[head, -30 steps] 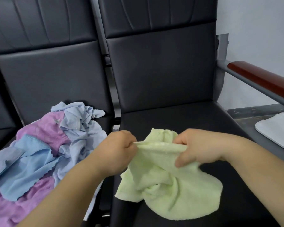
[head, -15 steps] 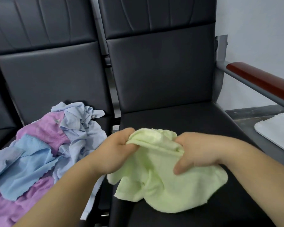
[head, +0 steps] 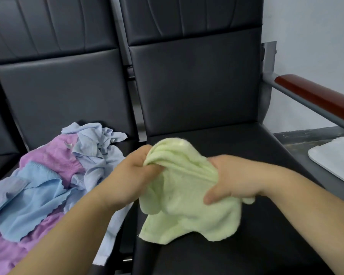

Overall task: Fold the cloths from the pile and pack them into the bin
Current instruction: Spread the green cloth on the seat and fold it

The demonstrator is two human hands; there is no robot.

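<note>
A black padded bench (head: 197,86) of joined seats stood before a pale grey wall (head: 310,36); a red-brown armrest (head: 318,97) on a grey bar flanked its right side.

Your view: even, soft light, no hard shadows; dull sheen on black seat backs (head: 193,82); slight motion blur on green cloth (head: 187,215); wide-angle bending at edges.

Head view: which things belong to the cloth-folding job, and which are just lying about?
Job: green cloth, held by left hand and right hand; cloth pile on the left chair.
Lying about: red armrest; white flat object at right, purpose unclear.
</note>
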